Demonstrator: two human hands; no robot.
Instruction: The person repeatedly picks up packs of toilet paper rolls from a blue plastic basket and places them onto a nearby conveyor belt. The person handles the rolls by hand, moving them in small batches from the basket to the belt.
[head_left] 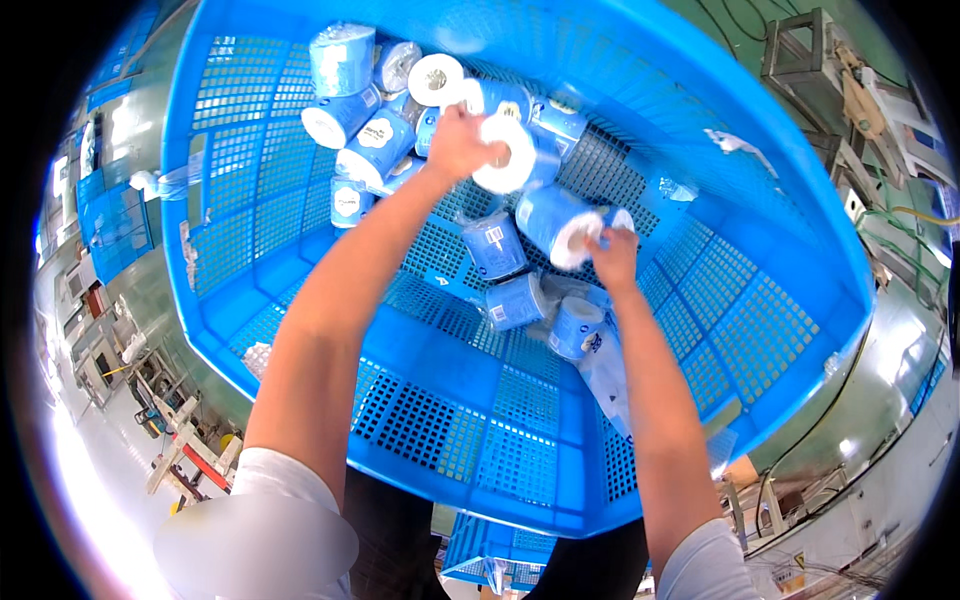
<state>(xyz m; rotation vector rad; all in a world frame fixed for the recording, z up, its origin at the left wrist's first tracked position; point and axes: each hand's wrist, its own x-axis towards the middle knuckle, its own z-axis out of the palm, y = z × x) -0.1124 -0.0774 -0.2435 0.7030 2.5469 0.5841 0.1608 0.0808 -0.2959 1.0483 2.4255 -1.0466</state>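
Both my arms reach into a large blue slatted plastic basket holding several toilet paper rolls in blue-and-white wrapping. My left hand is closed at the white end of one paper roll, its fingers by the core hole. Closer to the basket's middle, my right hand grips another wrapped roll by its end, fingertips at the core. Both rolls look slightly blurred. Below that roll lie a wrapped roll, a second wrapped roll and a third wrapped roll.
More rolls are heaped at the basket's far left, among them a blue-wrapped roll. Clear plastic film lies near my right forearm. Another blue basket stands below, between my legs. Metal frames and cables stand beyond the right rim.
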